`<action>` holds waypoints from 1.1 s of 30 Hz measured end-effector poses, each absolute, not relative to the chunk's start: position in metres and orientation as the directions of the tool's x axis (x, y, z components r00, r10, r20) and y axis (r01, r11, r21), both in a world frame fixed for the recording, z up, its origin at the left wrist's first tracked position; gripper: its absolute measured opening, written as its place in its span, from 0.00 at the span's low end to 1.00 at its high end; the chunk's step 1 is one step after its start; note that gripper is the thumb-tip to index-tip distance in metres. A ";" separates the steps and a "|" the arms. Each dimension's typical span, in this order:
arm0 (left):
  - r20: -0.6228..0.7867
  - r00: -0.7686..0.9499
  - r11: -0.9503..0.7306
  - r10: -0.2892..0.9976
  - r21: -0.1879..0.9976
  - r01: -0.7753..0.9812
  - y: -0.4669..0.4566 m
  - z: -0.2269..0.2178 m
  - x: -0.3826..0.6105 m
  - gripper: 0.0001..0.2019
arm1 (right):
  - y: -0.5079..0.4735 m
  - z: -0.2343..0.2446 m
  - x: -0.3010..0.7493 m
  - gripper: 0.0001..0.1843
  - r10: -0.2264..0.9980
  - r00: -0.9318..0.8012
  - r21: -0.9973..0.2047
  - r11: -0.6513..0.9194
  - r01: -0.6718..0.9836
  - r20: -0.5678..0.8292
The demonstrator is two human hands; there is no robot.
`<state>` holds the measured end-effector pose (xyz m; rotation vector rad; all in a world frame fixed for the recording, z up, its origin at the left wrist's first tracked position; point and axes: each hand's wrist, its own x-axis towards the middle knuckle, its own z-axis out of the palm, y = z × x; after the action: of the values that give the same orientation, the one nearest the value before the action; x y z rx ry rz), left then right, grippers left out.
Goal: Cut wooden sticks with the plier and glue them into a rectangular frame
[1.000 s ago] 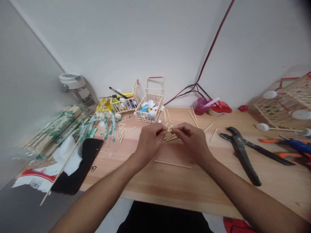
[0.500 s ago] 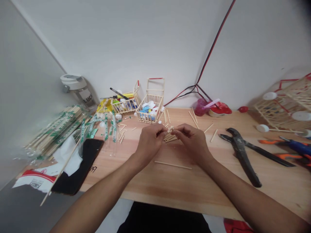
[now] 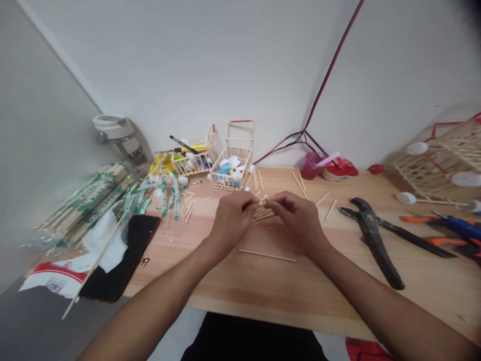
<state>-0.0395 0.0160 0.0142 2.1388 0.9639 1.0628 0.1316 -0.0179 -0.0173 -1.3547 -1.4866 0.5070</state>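
My left hand [image 3: 233, 218] and my right hand [image 3: 296, 218] meet at the fingertips over the middle of the wooden table top [image 3: 285, 286]. Both pinch a short wooden stick [image 3: 246, 205], which is partly hidden by my fingers. Right beside my fingertips lies a small pile of cut sticks [image 3: 263, 210]. A longer loose stick [image 3: 267, 255] lies on the table just below my hands. Several more short pieces lie scattered behind them.
Behind my hands stands a small stick-built cage [image 3: 231, 173] holding white and blue bottle caps. Wrapped stick bundles [image 3: 88, 203] and a black flat slab [image 3: 124, 255] lie left. Large black pliers [image 3: 376, 235] and a larger stick frame [image 3: 439, 160] lie right.
My hands stay almost where they were, still pinched together. The view has shifted only slightly.
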 end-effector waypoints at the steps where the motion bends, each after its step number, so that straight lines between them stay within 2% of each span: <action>1: 0.432 0.427 -0.587 0.794 0.728 0.356 0.016 0.014 -0.039 0.07 | -0.018 -0.018 0.132 0.06 0.909 0.149 -0.830 0.277 0.483 0.390; 23: 0.412 0.390 -0.552 0.824 0.740 0.384 0.018 0.016 -0.039 0.06 | -0.018 -0.012 0.129 0.07 0.913 0.158 -0.838 0.262 0.479 0.376; 33: 0.424 0.357 -0.540 0.832 0.764 0.353 0.020 0.016 -0.040 0.06 | -0.014 -0.017 0.131 0.13 0.928 0.158 -0.862 0.236 0.449 0.337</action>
<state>-0.0401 0.0202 0.0157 2.0626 1.0256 1.1149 0.1308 -0.0140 -0.0168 -1.3769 -1.4569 0.5743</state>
